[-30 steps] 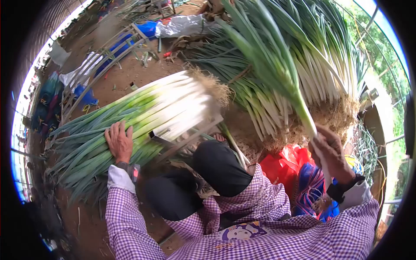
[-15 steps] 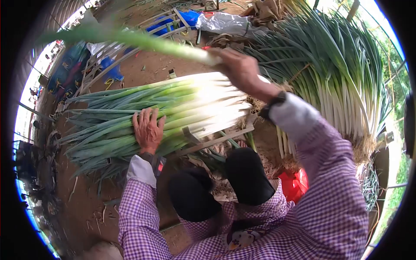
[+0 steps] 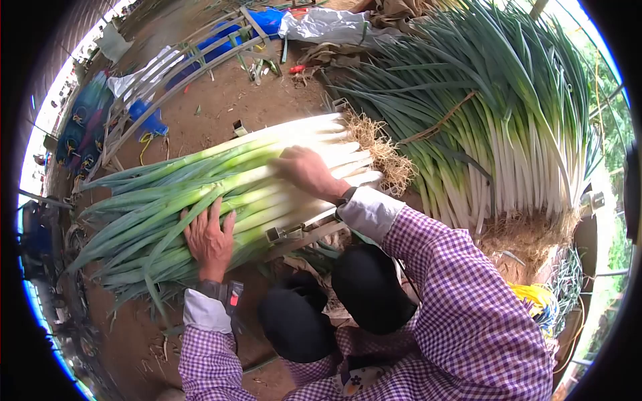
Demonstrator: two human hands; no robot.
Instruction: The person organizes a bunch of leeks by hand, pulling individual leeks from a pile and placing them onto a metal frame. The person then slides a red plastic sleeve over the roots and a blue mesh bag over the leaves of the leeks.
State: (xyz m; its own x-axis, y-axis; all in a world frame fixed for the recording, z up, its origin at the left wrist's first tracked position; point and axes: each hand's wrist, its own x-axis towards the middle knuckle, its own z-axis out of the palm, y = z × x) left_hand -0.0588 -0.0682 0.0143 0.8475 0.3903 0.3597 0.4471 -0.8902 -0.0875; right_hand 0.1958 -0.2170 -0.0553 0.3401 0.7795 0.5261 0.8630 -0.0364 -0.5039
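Note:
A thick bundle of long green onions (image 3: 254, 200) lies across a low metal rack (image 3: 304, 240) in front of my knees, leaves to the left and roots to the right. My left hand (image 3: 209, 240) rests on the green leaves, fingers spread. Over the pale stems, my right hand (image 3: 306, 172) is closed around an onion stalk; it is slightly blurred and its fingertips are hidden. The brown roots (image 3: 384, 152) stick out beyond the rack at the right end.
A large pile of green onions (image 3: 495, 134) stands at the right, roots downward. Slatted frames (image 3: 251, 30), blue plastic (image 3: 147, 119) and a white sheet (image 3: 328, 27) lie further back. Yellow strands (image 3: 538, 301) are at the lower right. My knees (image 3: 371, 287) are close to the rack.
My right hand has come down from the air, with the single onion it was swinging, onto the bundle's stems. My left hand stays on the leaves. The view has shifted slightly.

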